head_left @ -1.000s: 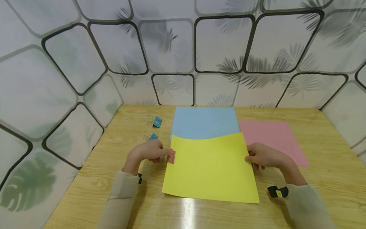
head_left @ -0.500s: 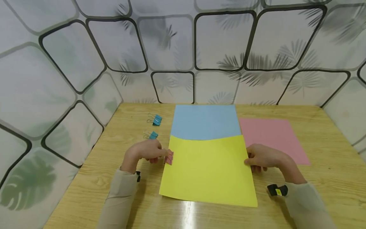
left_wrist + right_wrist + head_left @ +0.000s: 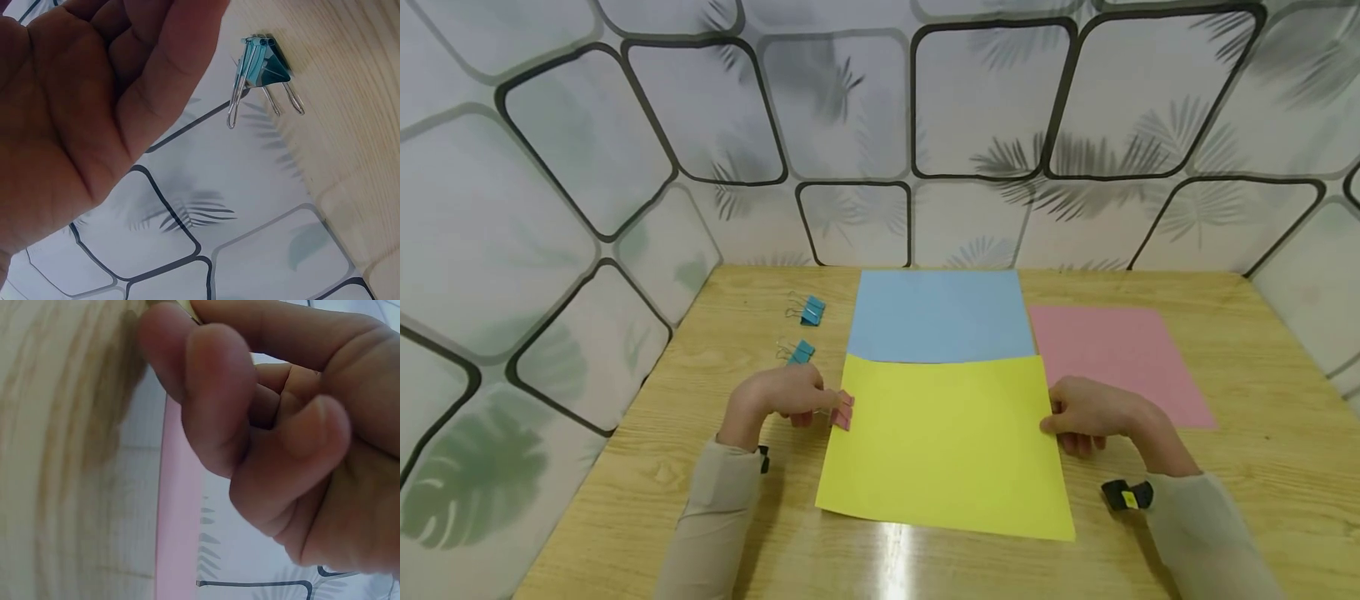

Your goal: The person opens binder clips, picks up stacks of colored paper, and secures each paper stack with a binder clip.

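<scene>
A yellow sheet of paper [image 3: 947, 450] lies between both hands in the head view, its far edge overlapping a blue sheet [image 3: 940, 317]. My left hand [image 3: 781, 395] grips a pink binder clip [image 3: 843, 412] that sits at the yellow sheet's left edge. On the opposite edge, my right hand [image 3: 1093, 410] pinches the paper with thumb on top and fingers beneath. The right wrist view shows the curled fingers [image 3: 219, 394] close up, with only a sliver of yellow between them. In the left wrist view the fingertips and pink clip are out of frame.
Two teal binder clips lie left of the sheets, the farther teal clip [image 3: 812, 311] behind the nearer teal clip [image 3: 801, 352]. A pink sheet [image 3: 1120, 358] lies right of the blue one. Patterned walls [image 3: 970, 100] enclose the wooden table [image 3: 1262, 500] at back and sides.
The yellow sheet has shifted slightly left and its sagging far edge has flattened a little. Both hands keep their hold, the left moving slightly left with the pink binder clip.
</scene>
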A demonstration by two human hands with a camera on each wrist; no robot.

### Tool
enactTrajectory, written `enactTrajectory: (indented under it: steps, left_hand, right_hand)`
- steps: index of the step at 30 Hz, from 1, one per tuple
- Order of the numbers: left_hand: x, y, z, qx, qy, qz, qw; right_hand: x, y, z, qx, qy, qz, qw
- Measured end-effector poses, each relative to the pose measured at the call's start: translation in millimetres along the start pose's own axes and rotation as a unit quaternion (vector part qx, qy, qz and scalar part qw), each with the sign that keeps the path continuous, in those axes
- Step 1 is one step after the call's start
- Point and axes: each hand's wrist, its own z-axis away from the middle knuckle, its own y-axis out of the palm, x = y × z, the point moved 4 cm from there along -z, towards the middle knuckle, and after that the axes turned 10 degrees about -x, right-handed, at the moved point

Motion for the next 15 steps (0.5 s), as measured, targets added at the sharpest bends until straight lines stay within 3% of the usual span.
enactTrajectory:
  steps: [15]
  left_hand:
    - [4.9, -0.5, -2.5, 0.006, -0.027, 0.003, 0.9996]
  right_hand:
    - [-2.5, 5.4, -5.9, -0.005, 0.012, -0.012, 1.000]
